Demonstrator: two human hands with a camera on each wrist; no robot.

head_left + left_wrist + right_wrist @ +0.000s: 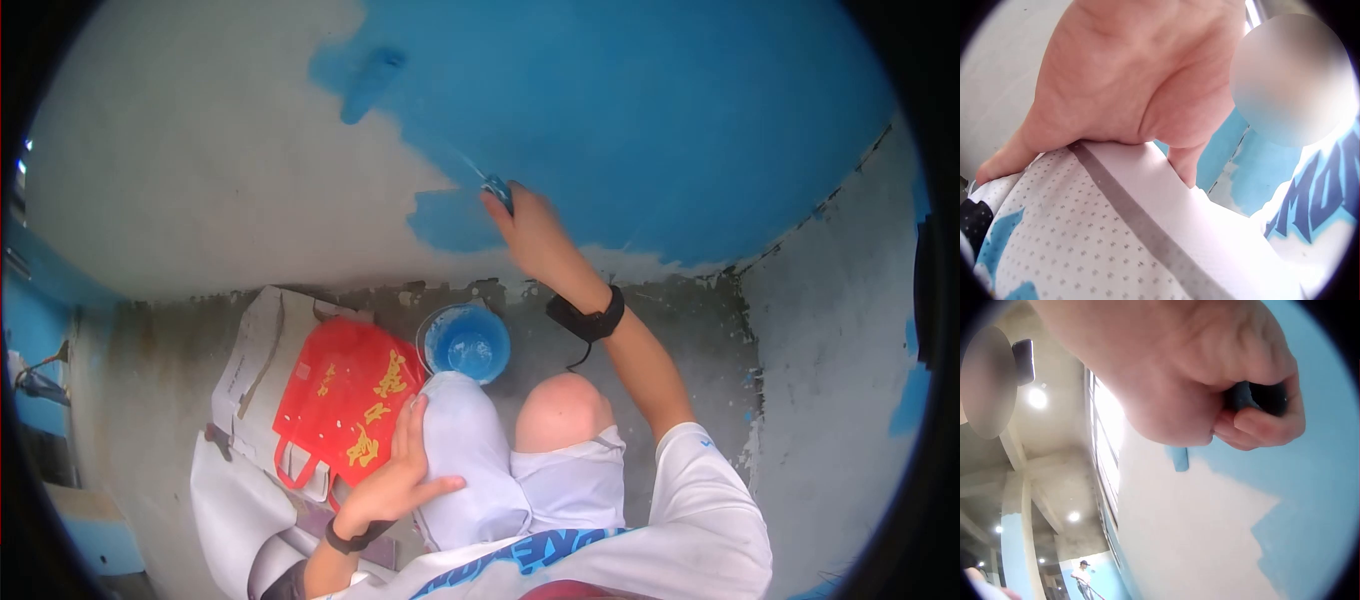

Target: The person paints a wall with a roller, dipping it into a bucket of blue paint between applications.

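Observation:
My right hand (535, 235) grips the handle (1254, 397) of a paint roller, fingers curled round it. The roller's blue-coated head (372, 84) lies on the wall at the ragged border between blue paint (640, 110) and the bare pale surface (200, 150); it shows small beyond the hand in the right wrist view. My left hand (400, 478) rests on my left thigh over white shorts (470, 460), fingers straight and thumb spread, holding nothing. In the left wrist view its palm presses on the dotted white cloth (1085, 212).
A blue bucket (496, 330) with paint stands against the wall's foot, in front of my knees. To its left, a red bag (345, 390) lies on cardboard (245, 350). Another wall (830, 330) rises at right. A distant person (1082, 575) holds a pole.

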